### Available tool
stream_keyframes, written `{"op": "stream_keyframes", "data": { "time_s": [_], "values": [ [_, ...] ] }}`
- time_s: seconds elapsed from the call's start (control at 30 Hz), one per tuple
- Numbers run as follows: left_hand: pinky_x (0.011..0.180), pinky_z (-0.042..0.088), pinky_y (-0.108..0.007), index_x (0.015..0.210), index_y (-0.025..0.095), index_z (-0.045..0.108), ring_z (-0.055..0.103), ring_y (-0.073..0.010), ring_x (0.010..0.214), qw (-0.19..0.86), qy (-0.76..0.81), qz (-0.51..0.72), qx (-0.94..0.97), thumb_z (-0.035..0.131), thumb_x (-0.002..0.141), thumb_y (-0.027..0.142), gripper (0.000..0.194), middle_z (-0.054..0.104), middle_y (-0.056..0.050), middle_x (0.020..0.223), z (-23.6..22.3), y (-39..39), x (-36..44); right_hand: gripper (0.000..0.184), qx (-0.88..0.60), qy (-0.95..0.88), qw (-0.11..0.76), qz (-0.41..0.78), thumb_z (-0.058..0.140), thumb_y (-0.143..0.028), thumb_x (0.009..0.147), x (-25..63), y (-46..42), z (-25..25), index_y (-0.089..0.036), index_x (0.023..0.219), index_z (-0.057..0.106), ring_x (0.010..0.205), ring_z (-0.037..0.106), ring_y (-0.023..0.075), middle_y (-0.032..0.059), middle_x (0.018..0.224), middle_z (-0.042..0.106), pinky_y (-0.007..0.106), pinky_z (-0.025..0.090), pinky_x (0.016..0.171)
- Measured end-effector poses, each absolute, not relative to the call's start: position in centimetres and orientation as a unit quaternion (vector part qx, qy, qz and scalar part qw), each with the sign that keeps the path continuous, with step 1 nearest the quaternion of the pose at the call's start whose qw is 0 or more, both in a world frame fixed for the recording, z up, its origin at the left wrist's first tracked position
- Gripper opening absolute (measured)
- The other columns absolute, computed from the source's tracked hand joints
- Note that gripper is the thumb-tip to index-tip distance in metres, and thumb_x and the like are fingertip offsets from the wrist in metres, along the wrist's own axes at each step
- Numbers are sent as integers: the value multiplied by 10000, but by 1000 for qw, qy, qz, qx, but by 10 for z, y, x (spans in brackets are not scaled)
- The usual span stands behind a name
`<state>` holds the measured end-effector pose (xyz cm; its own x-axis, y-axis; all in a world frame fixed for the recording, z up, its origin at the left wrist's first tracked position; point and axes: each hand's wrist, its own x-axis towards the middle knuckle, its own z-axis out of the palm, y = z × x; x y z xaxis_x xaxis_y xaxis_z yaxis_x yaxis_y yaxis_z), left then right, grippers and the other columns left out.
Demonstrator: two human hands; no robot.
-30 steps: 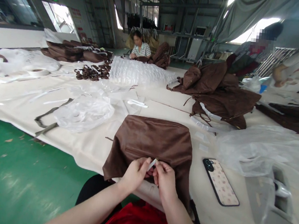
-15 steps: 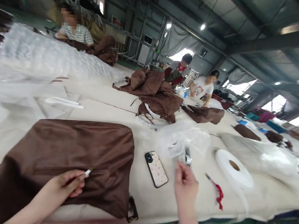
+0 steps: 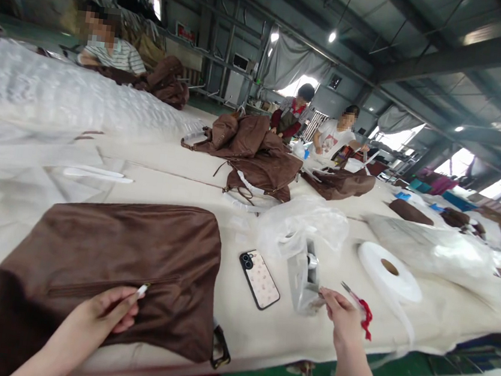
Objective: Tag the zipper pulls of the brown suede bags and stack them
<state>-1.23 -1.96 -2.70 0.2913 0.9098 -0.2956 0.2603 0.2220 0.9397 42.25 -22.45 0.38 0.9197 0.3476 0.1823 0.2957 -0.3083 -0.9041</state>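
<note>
A brown soft bag [image 3: 118,239] lies flat before me, with a zipper across its front. My left hand [image 3: 112,311] rests over it, thumb and fingers pinched on the zipper pull [image 3: 143,289], which is wrapped in something white. Farther right, my right hand [image 3: 340,313] has its fingertips pressed together at the near end of a grey, partly see-through holder [image 3: 299,278] with a silvery roll, which looks like a tape dispenser. What those fingertips hold is too small to make out. Between my hands lies a phone [image 3: 260,280] in a patterned case.
Red-handled scissors [image 3: 364,319] lie just beyond my right hand, near a roll of white tape [image 3: 389,270]. Crumpled clear plastic [image 3: 305,224] sits behind the holder. More brown bags [image 3: 254,152] are piled farther back. Several people work across the table.
My right hand has moved right and toward me, from the silvery roll to the holder's near end. My left hand stays pinched on the zipper pull. The view has shifted slightly.
</note>
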Motion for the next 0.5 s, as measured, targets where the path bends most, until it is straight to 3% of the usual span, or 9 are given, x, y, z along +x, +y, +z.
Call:
{"op": "stream_keyframes", "data": {
  "time_s": [0.17,0.37,0.43,0.5],
  "values": [
    [505,506,-218,769,178,647,598,-145,534,581,522,277,560,716,537,683,560,652,-13,626,-28,-20,-12,414,-772,-166,611,51,751,-539,573,412,-240,-5,-155,722,709,463,471,146,31,575,620,276,356,444],
    [535,517,-239,825,173,630,617,-157,559,574,530,266,565,683,555,709,602,658,-19,670,-31,-19,-14,404,-807,-186,546,123,666,-570,661,396,-261,-16,-168,655,633,451,458,141,6,502,545,269,370,472],
    [531,506,-232,816,168,624,604,-144,551,579,519,270,568,674,591,689,570,643,-13,665,-31,-20,-14,327,-867,-199,449,88,610,-510,710,396,-266,-6,-186,676,643,459,489,169,38,537,584,293,374,485],
    [524,492,-224,795,160,618,590,-129,540,590,510,279,560,674,610,662,538,628,-7,659,-29,-22,-13,228,-936,-213,280,23,577,-418,736,398,-272,10,-215,685,666,448,500,197,71,559,613,320,352,480]
  ]
}}
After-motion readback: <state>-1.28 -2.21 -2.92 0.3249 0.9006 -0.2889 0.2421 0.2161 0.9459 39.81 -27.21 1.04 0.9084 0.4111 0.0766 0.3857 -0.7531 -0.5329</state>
